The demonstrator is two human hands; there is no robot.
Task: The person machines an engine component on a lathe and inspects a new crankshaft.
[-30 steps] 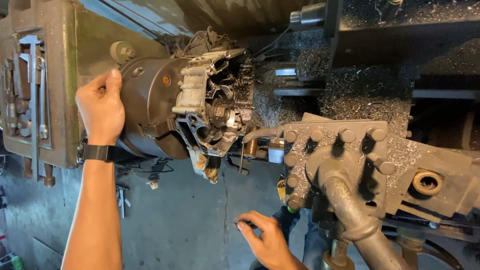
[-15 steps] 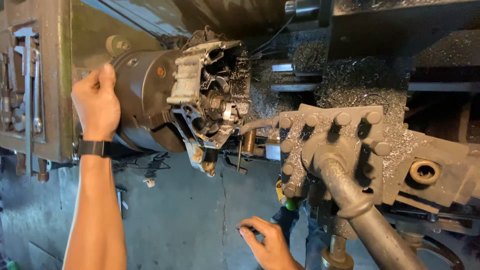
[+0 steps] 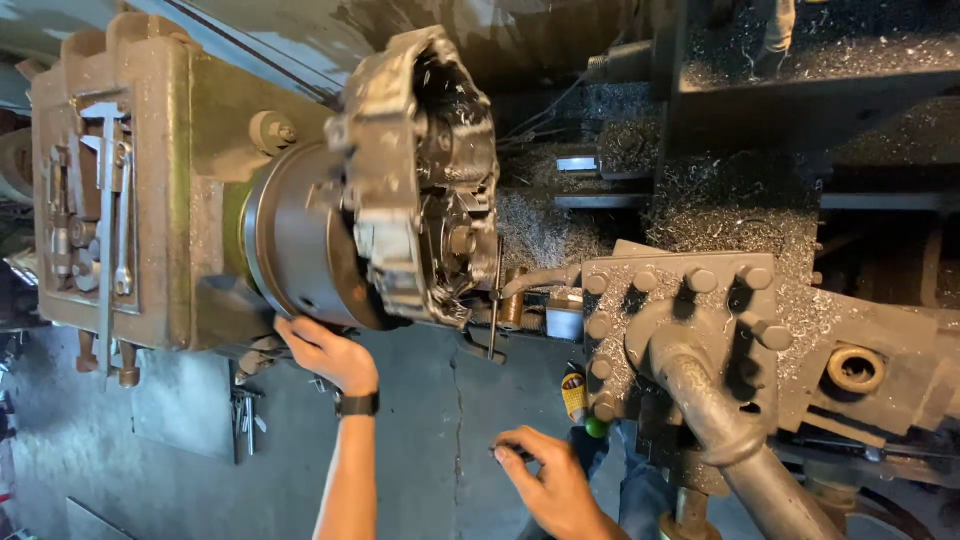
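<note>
A dark round lathe chuck (image 3: 290,250) holds a rough grey metal casting (image 3: 425,190) with an open, hollow face. My left hand (image 3: 325,355), with a black watch on the wrist, grips the chuck's lower rim. My right hand (image 3: 550,480) is low in the view, beneath the tool post (image 3: 690,320), with its fingertips pinched on a small dark part (image 3: 500,452). I cannot tell what that part is. A cutting tool (image 3: 540,280) reaches from the tool post toward the casting.
The green headstock (image 3: 130,180) on the left has wrenches (image 3: 112,230) hanging on it. Metal chips (image 3: 740,210) cover the carriage and bed. A large handle (image 3: 740,440) sticks out of the tool post. Concrete floor (image 3: 440,430) lies below.
My left hand has moved from the chuck's upper left side to its lower rim, and the casting has turned with the chuck. My right hand has shifted slightly right.
</note>
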